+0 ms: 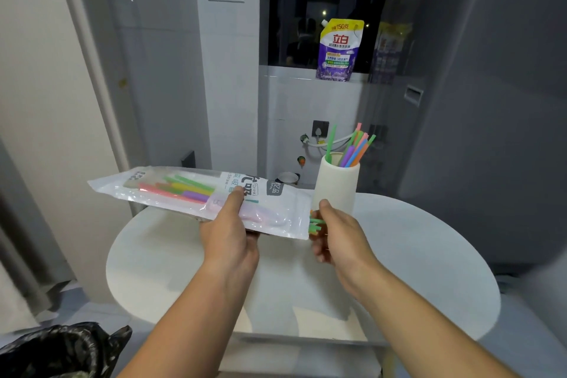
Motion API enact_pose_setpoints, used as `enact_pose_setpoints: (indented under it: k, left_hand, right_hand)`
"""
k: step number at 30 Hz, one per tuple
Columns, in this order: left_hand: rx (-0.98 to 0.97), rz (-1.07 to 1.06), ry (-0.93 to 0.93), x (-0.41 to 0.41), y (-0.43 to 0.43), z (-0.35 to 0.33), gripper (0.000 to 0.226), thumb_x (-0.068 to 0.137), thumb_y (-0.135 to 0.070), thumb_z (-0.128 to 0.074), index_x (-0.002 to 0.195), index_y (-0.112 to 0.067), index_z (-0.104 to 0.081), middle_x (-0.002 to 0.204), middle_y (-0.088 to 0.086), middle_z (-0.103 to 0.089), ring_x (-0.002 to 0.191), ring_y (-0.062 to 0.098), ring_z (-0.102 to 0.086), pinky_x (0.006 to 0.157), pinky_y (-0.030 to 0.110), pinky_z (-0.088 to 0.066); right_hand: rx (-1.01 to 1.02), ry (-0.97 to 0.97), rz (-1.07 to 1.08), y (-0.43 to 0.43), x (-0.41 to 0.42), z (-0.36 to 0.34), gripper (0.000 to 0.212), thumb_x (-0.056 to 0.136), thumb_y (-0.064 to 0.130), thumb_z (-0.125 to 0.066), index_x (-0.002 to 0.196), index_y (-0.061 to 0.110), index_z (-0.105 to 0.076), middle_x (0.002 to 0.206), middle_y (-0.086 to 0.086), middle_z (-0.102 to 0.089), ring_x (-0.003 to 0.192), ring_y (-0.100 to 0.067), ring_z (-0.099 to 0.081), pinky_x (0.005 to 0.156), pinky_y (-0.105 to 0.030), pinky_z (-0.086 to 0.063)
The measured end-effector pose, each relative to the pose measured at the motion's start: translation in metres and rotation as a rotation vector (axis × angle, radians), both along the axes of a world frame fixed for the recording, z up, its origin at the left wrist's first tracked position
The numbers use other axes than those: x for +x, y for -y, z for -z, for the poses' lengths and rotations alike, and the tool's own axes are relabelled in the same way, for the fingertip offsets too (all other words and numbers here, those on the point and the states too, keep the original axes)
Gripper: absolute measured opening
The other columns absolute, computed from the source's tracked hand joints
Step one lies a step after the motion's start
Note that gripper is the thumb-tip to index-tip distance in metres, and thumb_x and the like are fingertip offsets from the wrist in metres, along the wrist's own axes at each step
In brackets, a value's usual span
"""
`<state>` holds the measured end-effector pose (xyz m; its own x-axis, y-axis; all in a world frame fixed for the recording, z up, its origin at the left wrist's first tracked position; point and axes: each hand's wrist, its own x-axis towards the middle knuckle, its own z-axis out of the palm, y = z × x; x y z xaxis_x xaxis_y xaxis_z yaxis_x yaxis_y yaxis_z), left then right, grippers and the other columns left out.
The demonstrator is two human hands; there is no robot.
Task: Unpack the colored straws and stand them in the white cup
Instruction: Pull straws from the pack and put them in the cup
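Left hand [228,236] is gripping the slippery bag [171,190]; right hand [337,236] is pinching light, probably crushable straws [316,222] (best gripped gently, near their ends) at its mouth.

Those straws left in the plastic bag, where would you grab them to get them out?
By the straw ends poking out of the open right end of the bag, coming from the right. The bag lies roughly level, held mid-length by the left hand, so a pinch there probably lets them slide straight out lengthwise. The right hand has its grip there.
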<state>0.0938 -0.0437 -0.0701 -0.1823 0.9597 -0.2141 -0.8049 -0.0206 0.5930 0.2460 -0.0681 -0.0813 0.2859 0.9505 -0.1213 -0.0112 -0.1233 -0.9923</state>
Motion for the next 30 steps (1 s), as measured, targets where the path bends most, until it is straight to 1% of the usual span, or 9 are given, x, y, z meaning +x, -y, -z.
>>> enact_pose_setpoints:
  k: [5, 7, 9, 12, 16, 20, 23, 27, 30]
  left_hand:
    - [0.102, -0.083, -0.132, 0.001, 0.002, -0.003, 0.041, 0.089, -0.005, -0.074, 0.129, -0.012, -0.066, 0.118, 0.008, -0.077, 0.106, 0.026, -0.075, 0.09, 0.047, -0.061]
    - [0.156, -0.115, -0.196, 0.002, 0.002, -0.005, 0.037, 0.088, -0.004, -0.075, 0.124, -0.009, -0.068, 0.117, 0.011, -0.077, 0.108, 0.029, -0.074, 0.098, 0.049, -0.058]
    - [0.194, -0.138, -0.234, 0.002, 0.002, -0.007, 0.036, 0.088, -0.002, -0.075, 0.123, -0.005, -0.068, 0.117, 0.013, -0.077, 0.108, 0.03, -0.074, 0.102, 0.051, -0.055]
    - [0.199, -0.125, -0.229, 0.001, 0.002, -0.007, 0.041, 0.088, -0.003, -0.076, 0.128, -0.005, -0.065, 0.121, 0.014, -0.076, 0.111, 0.03, -0.073, 0.104, 0.053, -0.054]
    - [0.126, -0.088, -0.159, -0.004, 0.004, -0.003, 0.043, 0.09, -0.005, -0.073, 0.132, -0.01, -0.064, 0.121, 0.009, -0.076, 0.108, 0.028, -0.075, 0.095, 0.051, -0.059]
    - [0.073, -0.049, -0.115, -0.007, 0.005, -0.003, 0.043, 0.092, -0.004, -0.07, 0.134, -0.011, -0.062, 0.123, 0.009, -0.075, 0.107, 0.027, -0.075, 0.082, 0.044, -0.064]
    - [0.008, -0.018, -0.061, -0.01, 0.003, 0.0, 0.04, 0.093, -0.005, -0.069, 0.132, -0.011, -0.063, 0.121, 0.01, -0.076, 0.103, 0.025, -0.076, 0.069, 0.038, -0.064]
    - [-0.071, -0.006, 0.007, -0.013, 0.0, 0.003, 0.037, 0.094, -0.004, -0.069, 0.131, -0.009, -0.063, 0.119, 0.011, -0.076, 0.102, 0.026, -0.076, 0.078, 0.044, -0.064]
    - [-0.072, -0.007, 0.021, -0.011, -0.001, 0.004, 0.038, 0.094, -0.004, -0.068, 0.131, -0.01, -0.062, 0.12, 0.01, -0.076, 0.103, 0.026, -0.076, 0.079, 0.045, -0.063]
  right_hand:
    - [-0.08, -0.263, 0.03, 0.005, -0.013, -0.001, 0.043, 0.104, 0.047, -0.041, 0.084, 0.013, -0.058, 0.046, 0.001, -0.055, 0.035, -0.015, -0.045, 0.041, -0.022, -0.037]
    - [-0.076, -0.309, 0.0, 0.006, -0.016, 0.0, 0.045, 0.105, 0.047, -0.04, 0.08, 0.013, -0.058, 0.046, 0.0, -0.055, 0.035, -0.014, -0.043, 0.042, -0.022, -0.035]
    - [-0.057, -0.241, -0.024, 0.007, -0.017, 0.001, 0.047, 0.105, 0.047, -0.037, 0.079, 0.014, -0.058, 0.046, -0.001, -0.053, 0.036, -0.015, -0.043, 0.042, -0.023, -0.035]
    - [-0.014, -0.003, -0.055, 0.011, -0.016, 0.003, 0.047, 0.106, 0.044, -0.031, 0.084, 0.012, -0.058, 0.049, -0.002, -0.05, 0.038, -0.015, -0.044, 0.039, -0.022, -0.035]
    - [0.063, 0.162, -0.036, 0.012, -0.012, 0.003, 0.039, 0.104, 0.038, -0.043, 0.072, 0.017, -0.046, 0.056, 0.006, -0.045, 0.045, -0.01, -0.038, 0.046, -0.02, -0.029]
    - [0.126, 0.171, -0.069, 0.01, -0.008, 0.003, 0.027, 0.101, 0.02, -0.051, 0.076, 0.015, -0.06, 0.049, 0.014, -0.05, 0.043, -0.007, -0.038, 0.042, -0.018, -0.029]
    - [0.173, 0.2, -0.035, 0.01, -0.004, 0.003, 0.025, 0.102, 0.021, -0.052, 0.081, 0.019, -0.064, 0.048, 0.015, -0.051, 0.045, -0.008, -0.04, 0.044, -0.021, -0.031]
    - [0.197, 0.163, 0.015, 0.008, 0.003, 0.003, 0.023, 0.103, 0.021, -0.052, 0.084, 0.015, -0.064, 0.05, 0.01, -0.049, 0.043, -0.007, -0.04, 0.045, -0.023, -0.033]
    - [0.202, 0.054, 0.041, 0.009, 0.006, 0.002, 0.024, 0.103, 0.016, -0.05, 0.083, 0.008, -0.061, 0.053, 0.002, -0.045, 0.04, -0.009, -0.036, 0.041, -0.022, -0.032]
